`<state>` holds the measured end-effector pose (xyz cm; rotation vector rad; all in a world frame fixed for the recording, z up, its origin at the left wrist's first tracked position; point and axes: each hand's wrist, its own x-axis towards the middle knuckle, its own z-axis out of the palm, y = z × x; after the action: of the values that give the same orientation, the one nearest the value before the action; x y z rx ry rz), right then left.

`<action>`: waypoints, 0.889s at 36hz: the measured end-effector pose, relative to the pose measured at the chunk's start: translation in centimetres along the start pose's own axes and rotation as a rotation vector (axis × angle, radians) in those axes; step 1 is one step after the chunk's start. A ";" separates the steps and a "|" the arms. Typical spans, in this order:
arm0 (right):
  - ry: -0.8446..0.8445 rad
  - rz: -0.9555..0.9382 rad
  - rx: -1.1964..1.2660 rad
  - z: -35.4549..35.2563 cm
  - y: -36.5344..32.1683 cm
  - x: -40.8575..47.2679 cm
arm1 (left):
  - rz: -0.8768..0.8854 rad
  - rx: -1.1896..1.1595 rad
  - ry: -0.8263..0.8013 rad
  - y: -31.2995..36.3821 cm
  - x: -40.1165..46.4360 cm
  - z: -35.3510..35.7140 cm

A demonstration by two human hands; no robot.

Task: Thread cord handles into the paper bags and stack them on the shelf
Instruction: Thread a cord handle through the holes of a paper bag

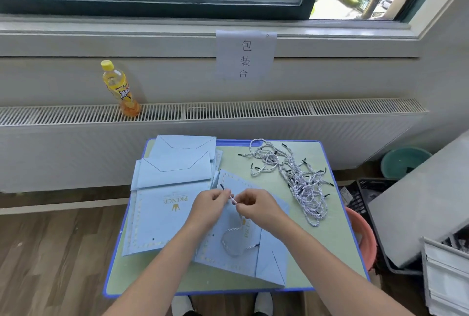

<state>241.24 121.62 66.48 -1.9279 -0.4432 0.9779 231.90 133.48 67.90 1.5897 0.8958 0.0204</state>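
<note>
A light blue paper bag (269, 255) lies flat and tilted on the small green table (337, 244), with one white twisted cord handle (232, 243) looped through its near side. Above it, my left hand (210, 205) and my right hand (256, 205) both pinch a short stretch of another cord (233, 199) between them, its black tip sticking up past my left fingers. A stack of flat blue bags (165, 204) printed "PRINCE" lies to the left. Several loose cords (297, 176) are heaped at the table's back right.
An orange drink bottle (119, 88) stands on the radiator grille (279, 109) under the window. A paper sign (245, 57) hangs on the wall. A pink basin (365, 237), a black crate (365, 199), a teal bucket (403, 161) and a white shelf unit (418, 204) crowd the right.
</note>
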 end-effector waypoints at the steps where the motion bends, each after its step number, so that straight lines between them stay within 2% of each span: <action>1: 0.000 -0.002 -0.019 0.1 0.1 -0.2 | 0.003 -0.006 0.005 -0.1 0.0 0.0; 6: -0.009 -0.030 -0.121 0.1 0.7 -0.5 | 0.052 0.058 0.038 -0.4 0.0 0.1; 11: 0.137 -0.079 -0.011 -0.4 0.0 -0.2 | 0.090 0.149 0.036 -0.6 -0.2 0.2; 15: 0.095 -0.145 -0.029 -0.1 -1.1 0.0 | 0.123 0.189 0.013 -0.1 -0.5 0.1; 20: 0.085 -0.134 0.053 0.2 -1.6 0.2 | 0.161 0.222 0.028 0.0 -0.8 0.0; 27: 0.190 -0.116 0.215 0.1 -1.7 0.2 | 0.187 0.202 0.088 0.0 -1.5 0.0; 32: 0.177 -0.100 0.118 0.4 -1.5 0.4 | 0.174 0.057 0.126 -0.2 -1.5 0.1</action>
<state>241.26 122.87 67.47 -1.8485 -0.3682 0.7454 230.75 132.57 68.40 1.7303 0.8590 0.2218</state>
